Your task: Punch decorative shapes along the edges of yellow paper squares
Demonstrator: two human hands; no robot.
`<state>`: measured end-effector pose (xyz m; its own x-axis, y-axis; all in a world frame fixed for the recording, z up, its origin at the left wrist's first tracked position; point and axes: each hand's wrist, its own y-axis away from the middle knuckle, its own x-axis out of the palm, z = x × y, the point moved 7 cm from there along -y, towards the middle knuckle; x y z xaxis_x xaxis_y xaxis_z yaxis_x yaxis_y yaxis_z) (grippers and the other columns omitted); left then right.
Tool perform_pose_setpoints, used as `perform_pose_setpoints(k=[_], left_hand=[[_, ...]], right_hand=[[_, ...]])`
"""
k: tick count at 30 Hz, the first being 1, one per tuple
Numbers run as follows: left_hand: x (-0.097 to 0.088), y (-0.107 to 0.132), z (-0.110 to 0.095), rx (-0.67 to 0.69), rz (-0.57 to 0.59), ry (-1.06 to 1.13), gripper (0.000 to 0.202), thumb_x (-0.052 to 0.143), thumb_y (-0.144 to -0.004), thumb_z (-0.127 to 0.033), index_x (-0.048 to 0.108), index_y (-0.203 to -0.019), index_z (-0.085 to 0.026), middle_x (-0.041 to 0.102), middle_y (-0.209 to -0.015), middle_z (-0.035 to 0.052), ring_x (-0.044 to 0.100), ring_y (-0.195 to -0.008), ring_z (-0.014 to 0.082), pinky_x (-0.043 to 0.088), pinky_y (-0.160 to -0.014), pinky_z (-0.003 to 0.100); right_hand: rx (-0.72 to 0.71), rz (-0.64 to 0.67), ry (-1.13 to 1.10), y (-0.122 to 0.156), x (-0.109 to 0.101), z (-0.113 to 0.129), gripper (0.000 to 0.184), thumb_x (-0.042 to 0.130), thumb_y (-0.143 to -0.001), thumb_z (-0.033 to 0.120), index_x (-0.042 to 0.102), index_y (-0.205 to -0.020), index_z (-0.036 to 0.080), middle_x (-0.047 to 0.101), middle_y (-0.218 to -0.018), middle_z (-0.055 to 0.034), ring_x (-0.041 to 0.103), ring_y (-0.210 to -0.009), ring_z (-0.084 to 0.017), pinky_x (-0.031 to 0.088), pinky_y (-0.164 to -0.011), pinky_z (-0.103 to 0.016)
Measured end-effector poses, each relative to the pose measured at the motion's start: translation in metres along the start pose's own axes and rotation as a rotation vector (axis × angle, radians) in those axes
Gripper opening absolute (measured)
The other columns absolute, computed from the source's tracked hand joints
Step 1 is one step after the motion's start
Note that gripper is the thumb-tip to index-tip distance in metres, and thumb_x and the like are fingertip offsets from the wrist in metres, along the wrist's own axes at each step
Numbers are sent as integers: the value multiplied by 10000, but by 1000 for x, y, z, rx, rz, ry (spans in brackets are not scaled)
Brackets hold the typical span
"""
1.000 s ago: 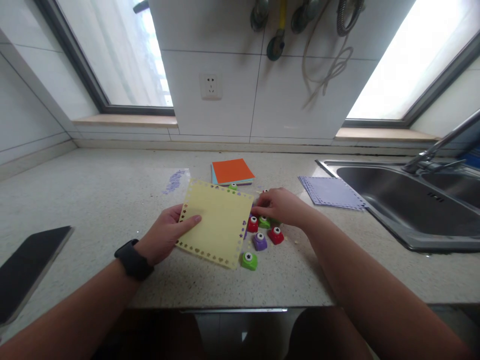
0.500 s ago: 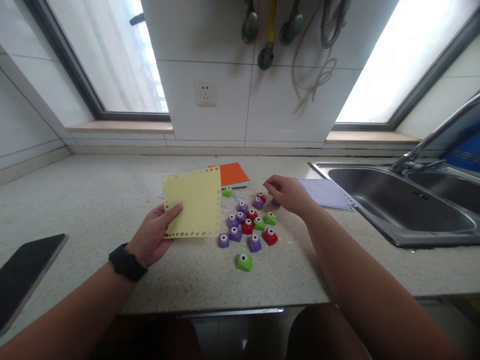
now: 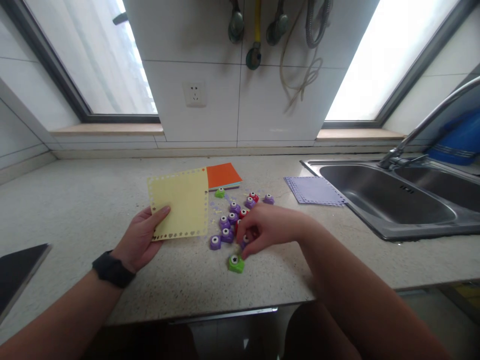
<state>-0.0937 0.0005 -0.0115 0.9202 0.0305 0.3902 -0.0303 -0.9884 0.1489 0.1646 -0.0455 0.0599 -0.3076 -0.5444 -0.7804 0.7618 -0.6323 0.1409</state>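
Observation:
My left hand (image 3: pixel 144 232) pinches the left edge of a sheet of yellow paper (image 3: pixel 180 202), thumb in front. Small shapes are punched along the sheet's edges, and it is held up off the counter. Over the cluster of craft punches, my right hand (image 3: pixel 264 227) reaches down with thumb and fingers apart, around a purple punch (image 3: pixel 245 242) that it partly hides. Just in front of the thumb sits a green punch (image 3: pixel 236 264). Several purple punches (image 3: pixel 226 235) stand to the left of this hand. A red punch (image 3: pixel 254 197) is behind it; others are covered.
Orange paper (image 3: pixel 224 175) tops a stack behind the yellow sheet, with a green punch (image 3: pixel 220 193) in front. Punched lilac sheets (image 3: pixel 315 190) lie beside the steel sink (image 3: pixel 375 232). A dark flat object (image 3: pixel 22 270) rests at the left. Paper bits are scattered around the punches.
My right hand has moved from the back of the punches toward the front, near the green punch. The left hand keeps the yellow paper. The whole view has shifted slightly.

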Motion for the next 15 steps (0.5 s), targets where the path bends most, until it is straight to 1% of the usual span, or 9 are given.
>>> perform_pose_setpoints(k=[2, 4, 5, 7, 10, 13, 15], left_hand=[[1, 0, 1, -6, 9, -5, 267, 800, -783, -172, 749, -1045, -189, 799, -1051, 100, 781, -906, 263, 658, -712, 291], [2, 0, 3, -13, 20, -20, 287, 814, -775, -189, 744, -1053, -185, 799, -1058, 107, 780, -914, 273, 660, -721, 307], [2, 0, 4, -14, 26, -25, 303, 823, -769, -195, 740, -1060, -180, 799, -1060, 110, 781, -911, 275, 660, -725, 314], [2, 1, 6, -23, 40, -27, 333, 842, -757, -206, 734, -1070, -173, 799, -1059, 114, 781, -905, 277, 661, -737, 326], [4, 3, 9, -45, 58, -34, 357, 861, -746, -221, 735, -1076, -172, 799, -1063, 118, 780, -919, 282, 657, -757, 329], [8, 6, 9, -58, 81, -59, 357, 863, -750, -240, 741, -1079, -171, 800, -1066, 121, 778, -938, 290, 654, -763, 328], [9, 8, 10, -64, 92, -72, 346, 861, -755, -247, 744, -1071, -173, 802, -1059, 119, 777, -944, 297, 654, -760, 332]], right_hand=[[-27, -7, 231, -6, 12, 16, 346, 813, -758, 538, 797, -898, 222, 728, -713, -14, 618, -639, -162, 388, -597, -291], [-28, 16, 411, -10, 23, 23, 388, 802, -743, 593, 798, -852, 221, 721, -692, -33, 604, -628, -185, 352, -569, -306], [-23, 27, 471, -12, 28, 24, 376, 793, -757, 585, 797, -847, 220, 722, -698, -42, 600, -627, -191, 342, -564, -309], [-8, 16, 539, -14, 30, 22, 288, 769, -801, 499, 788, -852, 216, 728, -721, -53, 598, -631, -195, 339, -569, -311], [31, -93, 541, -13, 19, 17, 177, 736, -804, 386, 757, -848, 217, 721, -727, -47, 598, -628, -196, 331, -566, -311], [67, -252, 435, -7, -2, 12, 166, 711, -820, 380, 736, -885, 228, 724, -759, -30, 627, -675, -202, 357, -582, -311], [84, -400, 358, -1, -19, 8, 178, 701, -847, 378, 734, -945, 234, 736, -838, -34, 650, -757, -209, 412, -647, -321]])
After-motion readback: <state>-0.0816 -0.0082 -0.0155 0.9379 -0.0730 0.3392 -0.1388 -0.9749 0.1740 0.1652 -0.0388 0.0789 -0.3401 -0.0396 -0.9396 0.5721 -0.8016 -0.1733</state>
